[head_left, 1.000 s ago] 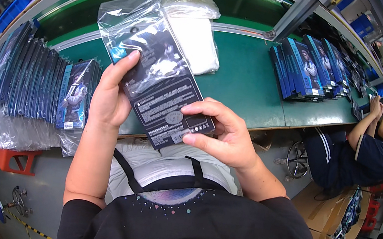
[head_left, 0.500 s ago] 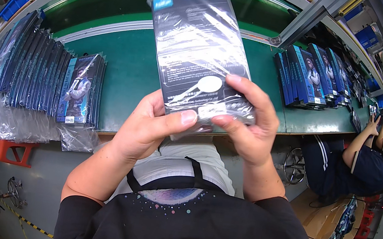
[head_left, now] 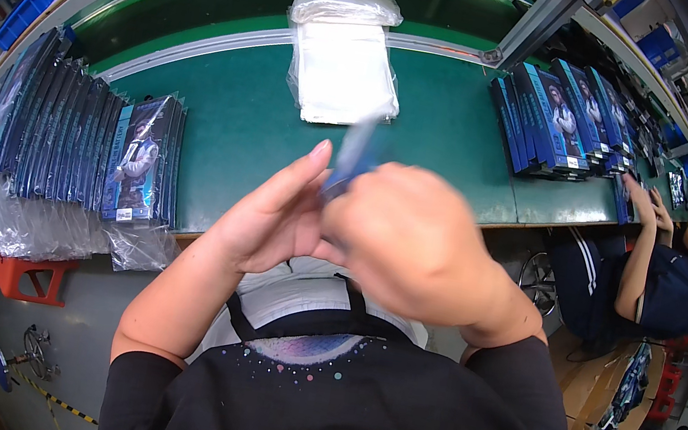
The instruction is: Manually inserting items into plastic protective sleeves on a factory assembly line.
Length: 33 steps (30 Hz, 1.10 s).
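My right hand (head_left: 404, 234), smeared by motion, is closed around a blue flat box (head_left: 353, 158) seen edge-on, so only a narrow blurred strip of it shows. Just left of the box, my left hand (head_left: 277, 213) is cupped with its thumb raised and apart from the fingers. Whether its fingertips touch the box is hidden behind the right hand. Beyond both hands, a pile of clear plastic bags (head_left: 344, 71) with a white look lies on the green table (head_left: 238, 144).
Several plastic-wrapped boxes (head_left: 137, 160) stand in a row at the left edge. Unwrapped blue boxes (head_left: 556, 123) lean together at the right. A co-worker (head_left: 666, 284) sits beyond, near an open carton (head_left: 613, 420). A red stool (head_left: 32, 278) is under the table.
The wrapped box has turned from flat-on to edge-on, uncovering the bag pile. My right hand has swung left over it; my left thumb has come off the box.
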Each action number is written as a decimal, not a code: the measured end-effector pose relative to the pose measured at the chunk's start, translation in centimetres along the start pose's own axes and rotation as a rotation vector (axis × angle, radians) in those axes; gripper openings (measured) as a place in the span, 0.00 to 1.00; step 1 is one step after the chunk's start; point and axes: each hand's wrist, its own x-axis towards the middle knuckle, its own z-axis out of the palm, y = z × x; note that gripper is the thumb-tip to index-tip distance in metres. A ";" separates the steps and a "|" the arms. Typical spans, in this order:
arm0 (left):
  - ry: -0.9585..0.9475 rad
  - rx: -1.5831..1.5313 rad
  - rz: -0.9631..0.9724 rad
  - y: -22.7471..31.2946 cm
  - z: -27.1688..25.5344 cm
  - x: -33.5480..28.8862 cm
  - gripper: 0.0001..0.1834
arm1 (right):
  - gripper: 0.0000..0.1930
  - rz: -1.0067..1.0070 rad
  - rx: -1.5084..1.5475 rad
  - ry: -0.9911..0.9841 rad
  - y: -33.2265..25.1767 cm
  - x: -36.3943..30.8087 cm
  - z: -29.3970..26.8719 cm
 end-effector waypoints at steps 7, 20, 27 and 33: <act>0.119 -0.215 0.084 -0.5 -2.7 2.4 0.17 | 0.09 -0.135 0.308 -0.057 -1.9 -0.5 1.3; 0.180 -0.156 0.456 0.5 -1.5 2.1 0.17 | 0.21 0.504 0.304 0.562 0.1 -2.6 6.5; 0.297 -0.147 0.557 0.5 -3.0 1.5 0.20 | 0.05 0.251 0.233 0.201 2.1 -2.4 8.0; 0.392 -0.126 0.672 1.3 -4.6 0.5 0.20 | 0.09 0.526 0.906 -0.028 2.9 -4.0 6.4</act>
